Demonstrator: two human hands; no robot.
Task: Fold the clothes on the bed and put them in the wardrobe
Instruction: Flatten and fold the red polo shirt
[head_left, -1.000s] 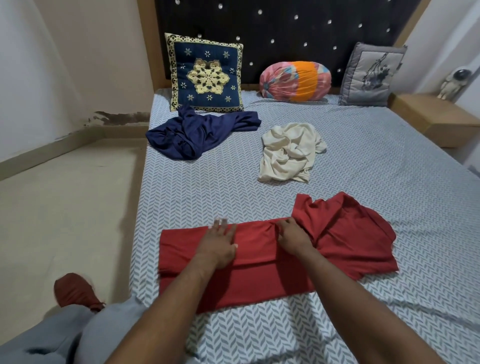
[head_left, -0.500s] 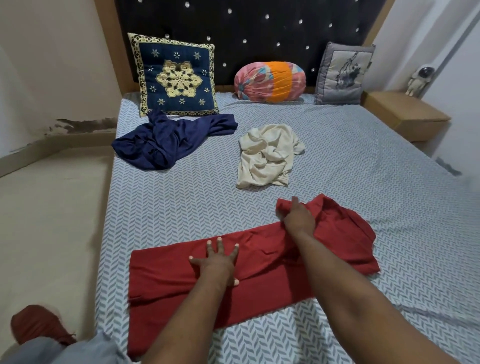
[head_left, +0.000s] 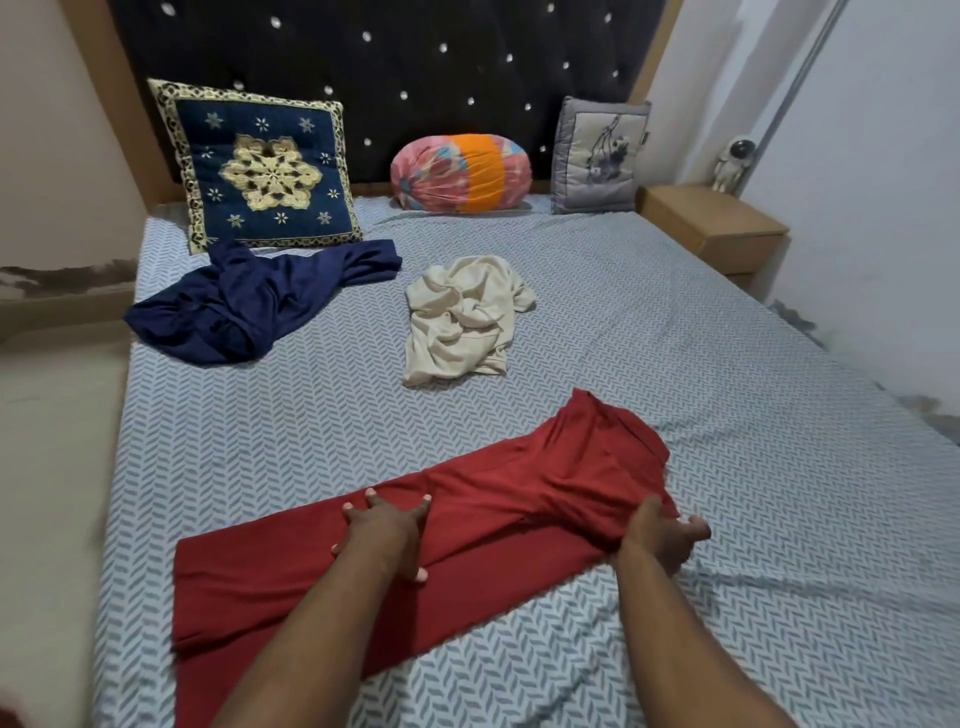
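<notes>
A red garment (head_left: 498, 499) lies in a long folded strip across the near part of the bed (head_left: 753, 415). My left hand (head_left: 387, 530) presses flat on its middle with fingers spread. My right hand (head_left: 660, 532) grips the garment's lower right edge, where the cloth bunches up. Farther up the bed, a crumpled navy garment (head_left: 254, 304) lies at the left and a crumpled cream garment (head_left: 462, 319) lies in the middle. No wardrobe is in view.
Three cushions lean on the dark headboard: a navy and gold one (head_left: 260, 166), a round pink and orange one (head_left: 460, 171), a grey one (head_left: 597, 156). A wooden nightstand (head_left: 711, 223) with a small astronaut figure (head_left: 732, 163) stands at the right. Floor lies left.
My right hand has moved from the garment's upper right part down to its lower right edge, drawing the loose cloth into a narrower shape. My left hand stays pressed on the middle.
</notes>
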